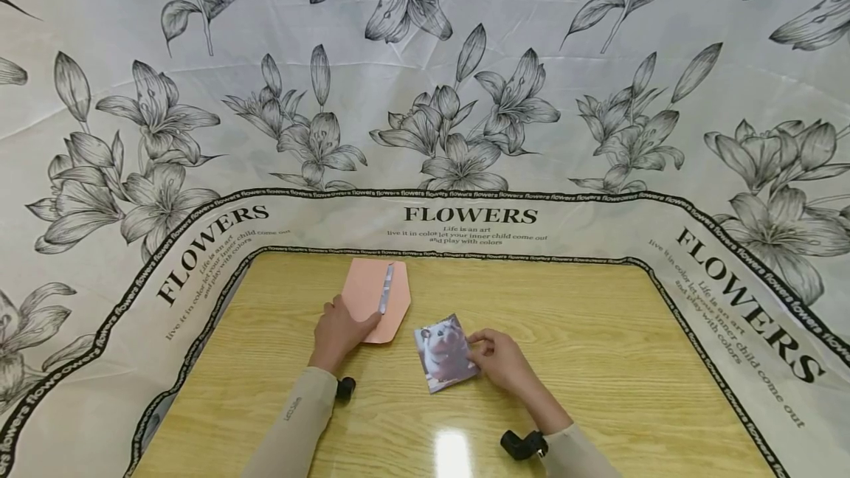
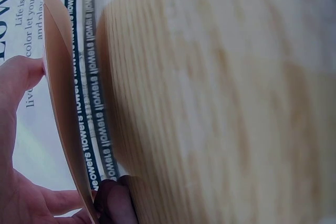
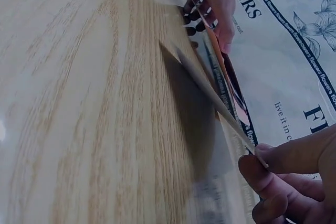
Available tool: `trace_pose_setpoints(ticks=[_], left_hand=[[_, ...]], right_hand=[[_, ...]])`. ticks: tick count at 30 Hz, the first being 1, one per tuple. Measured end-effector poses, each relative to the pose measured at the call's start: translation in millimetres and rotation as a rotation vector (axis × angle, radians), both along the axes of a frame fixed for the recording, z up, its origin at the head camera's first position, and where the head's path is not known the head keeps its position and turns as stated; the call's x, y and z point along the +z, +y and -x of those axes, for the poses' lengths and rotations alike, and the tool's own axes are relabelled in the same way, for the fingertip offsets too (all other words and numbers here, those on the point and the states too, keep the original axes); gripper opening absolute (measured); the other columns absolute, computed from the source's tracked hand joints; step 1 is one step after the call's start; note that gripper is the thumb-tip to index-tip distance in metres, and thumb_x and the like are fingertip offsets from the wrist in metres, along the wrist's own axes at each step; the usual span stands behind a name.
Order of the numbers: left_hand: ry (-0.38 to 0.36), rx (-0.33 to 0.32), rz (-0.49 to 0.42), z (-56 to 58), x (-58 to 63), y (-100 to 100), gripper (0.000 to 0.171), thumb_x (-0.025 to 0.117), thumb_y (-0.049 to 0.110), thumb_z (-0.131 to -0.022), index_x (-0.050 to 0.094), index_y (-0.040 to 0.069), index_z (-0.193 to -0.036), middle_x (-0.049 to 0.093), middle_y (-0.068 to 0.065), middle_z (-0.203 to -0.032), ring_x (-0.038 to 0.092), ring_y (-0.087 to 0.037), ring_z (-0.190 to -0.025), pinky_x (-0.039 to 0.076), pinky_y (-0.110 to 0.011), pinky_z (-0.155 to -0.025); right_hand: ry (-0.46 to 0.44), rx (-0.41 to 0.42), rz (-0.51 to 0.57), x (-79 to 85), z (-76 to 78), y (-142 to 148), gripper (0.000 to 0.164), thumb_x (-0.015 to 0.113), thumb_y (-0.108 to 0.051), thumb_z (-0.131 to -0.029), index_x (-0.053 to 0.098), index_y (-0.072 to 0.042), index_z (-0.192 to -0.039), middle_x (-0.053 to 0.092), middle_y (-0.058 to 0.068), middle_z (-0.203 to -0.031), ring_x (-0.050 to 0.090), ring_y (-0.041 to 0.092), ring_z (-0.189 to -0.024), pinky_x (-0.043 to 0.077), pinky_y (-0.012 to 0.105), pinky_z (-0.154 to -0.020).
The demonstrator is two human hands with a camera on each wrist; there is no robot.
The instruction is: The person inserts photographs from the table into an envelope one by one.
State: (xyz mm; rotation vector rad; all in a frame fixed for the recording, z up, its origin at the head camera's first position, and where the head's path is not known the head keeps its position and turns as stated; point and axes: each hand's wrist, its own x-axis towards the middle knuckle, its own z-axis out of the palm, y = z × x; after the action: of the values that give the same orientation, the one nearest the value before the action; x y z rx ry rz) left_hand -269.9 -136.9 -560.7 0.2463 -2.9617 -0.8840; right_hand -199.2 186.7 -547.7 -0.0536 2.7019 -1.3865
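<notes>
A pink paper envelope (image 1: 364,285) is in the left hand (image 1: 340,332), its tapered flap side toward the right. Along the flap line runs a narrow grey-white strip (image 1: 386,288). The left thumb lies on the envelope's front, and in the left wrist view the fingers are behind the envelope (image 2: 62,93). By its right edge, the right hand (image 1: 501,360) pinches a small photo card (image 1: 440,352) showing a pale furry animal. Tilted edge-on in the right wrist view, the card (image 3: 215,100) sits between thumb and curled fingers, apart from the envelope.
A yellow wood-grain table (image 1: 584,330) lies beneath both hands. White cloth (image 1: 451,57) with black flower drawings and lettering rises behind it and along its sides. A bright light reflection shows on the near part of the table.
</notes>
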Motion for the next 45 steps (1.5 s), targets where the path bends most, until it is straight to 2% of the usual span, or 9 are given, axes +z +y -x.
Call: trace_pose_setpoints(ticks=[6,13,25,31,39,42,45], left_hand=[[-0.008,-0.003,-0.002,0.0,0.7,0,0.103,0.075,0.065,-0.089,0.043,-0.014,-0.148,0.054,-0.035,-0.129,0.066,-0.049,-0.101,0.056,-0.061,-0.087],[-0.019,-0.001,-0.009,-0.3,2.1,0,0.104,0.075,0.065,-0.089,0.042,-0.013,-0.149,0.054,-0.035,-0.131,0.066,-0.050,-0.103,0.056,-0.061,-0.089],[-0.028,-0.003,-0.012,0.3,2.5,0,0.104,0.075,0.066,-0.089,0.043,-0.013,-0.149,0.054,-0.035,-0.131,0.066,-0.050,-0.103,0.056,-0.062,-0.088],[-0.023,-0.002,-0.004,0.3,1.5,0,0.104,0.075,0.066,-0.089,0.043,-0.013,-0.148,0.054,-0.035,-0.130,0.066,-0.049,-0.102,0.056,-0.061,-0.088],[-0.012,-0.004,-0.002,0.1,2.0,-1,0.104,0.075,0.066,-0.089,0.043,-0.013,-0.148,0.055,-0.035,-0.130,0.066,-0.049,-0.103,0.056,-0.061,-0.087],[-0.014,-0.002,-0.003,0.6,1.7,-1,0.104,0.075,0.066,-0.089,0.043,-0.013,-0.148,0.055,-0.035,-0.130,0.066,-0.049,-0.104,0.056,-0.061,-0.088],[-0.014,-0.002,-0.008,0.4,1.6,-1,0.103,0.075,0.066,-0.089,0.044,-0.013,-0.147,0.055,-0.035,-0.129,0.066,-0.049,-0.103,0.056,-0.061,-0.088]], right_hand=[[0.044,-0.025,0.088,2.3,6.5,-1,0.025,0.076,-0.007,-0.100,0.073,-0.004,-0.125,0.070,0.003,-0.079,0.057,0.017,-0.066,0.044,0.028,-0.058],[0.082,-0.061,0.152,5.0,14.2,1,0.030,0.075,-0.008,-0.101,0.071,-0.005,-0.131,0.072,0.004,-0.084,0.057,0.017,-0.069,0.044,0.027,-0.062],[0.177,-0.092,0.318,9.0,38.3,-5,0.034,0.075,-0.009,-0.102,0.070,-0.002,-0.134,0.074,0.016,-0.091,0.056,0.013,-0.068,0.045,0.025,-0.062],[0.164,-0.109,0.368,5.2,51.5,-17,0.035,0.075,-0.009,-0.102,0.070,0.002,-0.134,0.075,0.022,-0.093,0.056,0.014,-0.068,0.044,0.024,-0.061],[0.150,-0.125,0.382,2.6,69.6,-35,0.034,0.076,-0.007,-0.100,0.072,0.000,-0.132,0.078,0.016,-0.090,0.062,0.016,-0.074,0.047,0.024,-0.066],[0.152,-0.126,0.400,2.1,74.7,-42,0.033,0.076,-0.006,-0.099,0.072,0.000,-0.131,0.077,0.015,-0.087,0.063,0.021,-0.073,0.047,0.025,-0.066],[0.143,-0.121,0.417,1.5,77.6,-49,0.033,0.076,-0.005,-0.099,0.071,0.001,-0.132,0.076,0.015,-0.085,0.065,0.036,-0.072,0.050,0.028,-0.067]])
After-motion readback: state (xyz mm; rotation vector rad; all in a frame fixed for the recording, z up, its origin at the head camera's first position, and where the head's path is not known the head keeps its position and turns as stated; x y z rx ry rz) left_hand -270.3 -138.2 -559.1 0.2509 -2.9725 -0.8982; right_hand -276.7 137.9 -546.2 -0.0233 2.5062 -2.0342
